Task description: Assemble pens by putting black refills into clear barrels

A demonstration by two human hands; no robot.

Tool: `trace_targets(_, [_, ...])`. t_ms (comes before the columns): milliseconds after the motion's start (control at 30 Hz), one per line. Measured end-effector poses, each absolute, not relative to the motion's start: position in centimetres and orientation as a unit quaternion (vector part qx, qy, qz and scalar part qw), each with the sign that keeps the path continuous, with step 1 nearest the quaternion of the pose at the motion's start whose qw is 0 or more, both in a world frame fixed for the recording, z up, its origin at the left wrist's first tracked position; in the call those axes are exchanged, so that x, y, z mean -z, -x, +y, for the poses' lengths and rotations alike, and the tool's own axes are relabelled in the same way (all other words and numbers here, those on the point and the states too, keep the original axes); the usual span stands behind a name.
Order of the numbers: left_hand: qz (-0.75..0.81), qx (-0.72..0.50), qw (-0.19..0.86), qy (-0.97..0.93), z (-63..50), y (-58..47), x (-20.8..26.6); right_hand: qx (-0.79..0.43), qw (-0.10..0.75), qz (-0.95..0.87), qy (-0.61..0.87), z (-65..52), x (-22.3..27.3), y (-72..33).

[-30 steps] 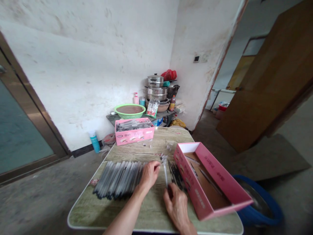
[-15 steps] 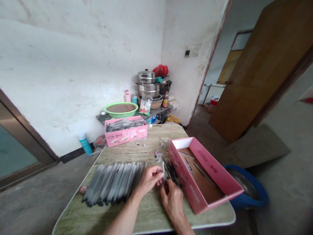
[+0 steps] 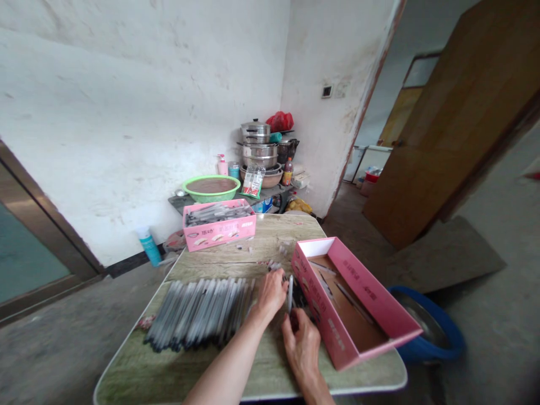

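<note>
My right hand (image 3: 302, 342) pinches the lower end of a clear pen barrel (image 3: 291, 292), which points away from me. My left hand (image 3: 273, 291) reaches over the small clear pieces (image 3: 274, 265) beyond it, its fingers drawn together; what they hold, if anything, is hidden. Left of that hand lies a long row of translucent pens (image 3: 198, 312) with dark ends toward me, side by side on the table. Several thin dark rods (image 3: 300, 301) lie between the barrel and the open pink box (image 3: 337, 332), partly covered by my right hand. A few loose pens rest inside that box.
A second pink box (image 3: 219, 233) full of pens stands at the table's far left. Behind it are a green basin (image 3: 211, 197) and stacked steel pots (image 3: 259, 152). The wood-patterned table (image 3: 253, 371) has a pale rim. A blue tub (image 3: 455, 343) is on the right.
My left hand has left the pen barrel and moved forward to the small clear pieces. My right hand keeps the barrel, shifted slightly right in view.
</note>
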State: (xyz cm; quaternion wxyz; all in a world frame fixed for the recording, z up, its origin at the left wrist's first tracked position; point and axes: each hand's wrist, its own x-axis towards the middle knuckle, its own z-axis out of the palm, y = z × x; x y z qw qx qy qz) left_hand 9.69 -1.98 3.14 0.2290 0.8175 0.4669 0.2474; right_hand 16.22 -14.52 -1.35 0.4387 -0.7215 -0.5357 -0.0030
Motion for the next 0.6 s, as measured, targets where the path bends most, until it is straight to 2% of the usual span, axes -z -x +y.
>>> trace_targets(300, [0.471, -0.215, 0.206, -0.83, -1.3, -9.7, -1.4, 0.013, 0.423, -0.559, 0.713, -14.4, 1.7, -16.1])
trace_targets(600, [0.5, -0.165, 0.19, -0.829, -1.6, -9.9, -2.7, 0.025, 0.422, -0.568, 0.706, -14.5, 1.5, -16.0])
